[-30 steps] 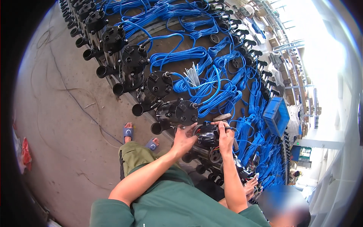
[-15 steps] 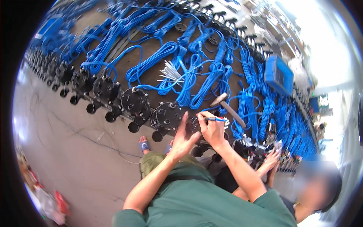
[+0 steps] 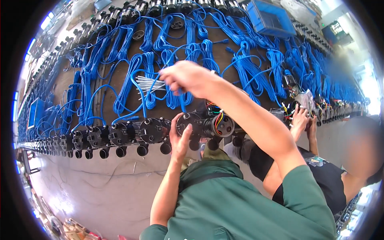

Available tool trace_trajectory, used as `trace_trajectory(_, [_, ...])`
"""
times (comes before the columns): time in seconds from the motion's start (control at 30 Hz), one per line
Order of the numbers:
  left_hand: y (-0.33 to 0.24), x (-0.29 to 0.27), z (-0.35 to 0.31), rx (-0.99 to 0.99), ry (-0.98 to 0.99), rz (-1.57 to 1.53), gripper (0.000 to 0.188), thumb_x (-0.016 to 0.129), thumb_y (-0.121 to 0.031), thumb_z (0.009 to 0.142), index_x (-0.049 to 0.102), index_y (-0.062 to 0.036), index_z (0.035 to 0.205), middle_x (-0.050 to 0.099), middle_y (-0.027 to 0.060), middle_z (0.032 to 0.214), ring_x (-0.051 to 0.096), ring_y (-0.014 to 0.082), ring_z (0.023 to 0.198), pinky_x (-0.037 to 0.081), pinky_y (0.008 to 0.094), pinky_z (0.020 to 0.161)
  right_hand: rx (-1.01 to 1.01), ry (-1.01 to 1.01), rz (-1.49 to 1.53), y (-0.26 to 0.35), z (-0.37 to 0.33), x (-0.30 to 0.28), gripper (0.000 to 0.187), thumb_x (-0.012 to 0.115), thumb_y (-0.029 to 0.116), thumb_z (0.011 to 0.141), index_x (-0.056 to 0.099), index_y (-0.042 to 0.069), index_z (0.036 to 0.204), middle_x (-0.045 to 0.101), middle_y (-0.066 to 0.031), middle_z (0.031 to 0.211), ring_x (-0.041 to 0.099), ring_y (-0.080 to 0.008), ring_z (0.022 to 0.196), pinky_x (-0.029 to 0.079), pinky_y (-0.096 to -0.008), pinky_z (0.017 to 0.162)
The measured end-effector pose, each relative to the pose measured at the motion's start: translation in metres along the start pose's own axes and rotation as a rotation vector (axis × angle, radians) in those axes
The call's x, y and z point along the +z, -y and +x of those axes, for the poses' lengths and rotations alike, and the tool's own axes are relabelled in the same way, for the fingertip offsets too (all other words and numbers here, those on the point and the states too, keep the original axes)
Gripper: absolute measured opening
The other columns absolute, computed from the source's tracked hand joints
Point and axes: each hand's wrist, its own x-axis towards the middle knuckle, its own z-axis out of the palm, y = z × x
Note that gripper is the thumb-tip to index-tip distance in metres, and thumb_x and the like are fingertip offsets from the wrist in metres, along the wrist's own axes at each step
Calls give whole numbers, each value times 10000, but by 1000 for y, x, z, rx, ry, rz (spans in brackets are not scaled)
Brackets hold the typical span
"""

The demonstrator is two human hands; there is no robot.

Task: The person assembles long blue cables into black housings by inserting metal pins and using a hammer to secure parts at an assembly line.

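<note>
My left hand is closed on a round black motor end cover, with the thumb laid over its front face. A blue cable rises from the top of that cover. My right arm stretches across the bench, and the right hand hovers near a bundle of thin white strips. Its fingers are curled downward but smeared by motion, so whether anything is in them is unclear. Just right of the left hand lies an open-ended motor with red, yellow and green wires sticking out.
Black motors line the near bench edge. Coiled blue cables cover the brown tabletop. A blue crate stands at the far right, another blue bin at left. At my right, a co-worker's hands handle wired parts.
The view has turned. My right hand has moved from beside the left one out over the bench; the pen-like blue tool it held no longer shows. My left hand has closed on the motor cover.
</note>
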Motion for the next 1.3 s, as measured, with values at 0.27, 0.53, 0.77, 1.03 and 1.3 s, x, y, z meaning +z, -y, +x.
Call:
trace_trajectory(0.27, [3,2,-3,30,-82,38,512,675,-135,955,509,-21,1426,661,68,1192,616,138,1068,501,297,954,399,-127,-1136,8,16,-58,694,301,609,1076,764,111,941,752,-90,849,747,-215,808,596,-400,805])
trace_trajectory(0.53, [24,12,-4,182,-262,148,556,682,-200,870,552,43,1352,569,175,1373,538,271,1290,386,403,1133,514,21,-1513,-149,26,-199,391,658,156,840,719,-33,1177,715,-265,1215,707,-416,1124,570,-480,963])
trace_trajectory(0.77, [23,7,1,209,-215,242,592,682,-231,838,567,59,1342,579,178,1349,561,291,1266,401,411,1125,481,-269,-1420,-166,31,-213,543,729,235,856,587,-43,1300,663,-290,1282,660,-417,1209,548,-473,1020])
trace_trajectory(1.03, [26,4,3,236,-219,247,601,686,-280,817,585,54,1305,581,187,1319,565,298,1238,416,418,1100,321,-443,-1275,-77,55,-160,743,734,529,892,601,-48,1341,678,-263,1263,718,-393,1061,604,-479,893])
trace_trajectory(1.3, [15,-2,15,234,-50,252,610,694,-310,819,588,31,1314,586,170,1309,577,285,1228,438,406,1082,622,-919,1103,-131,162,-111,311,694,348,962,677,44,1025,727,-140,821,701,-213,627,571,-322,539])
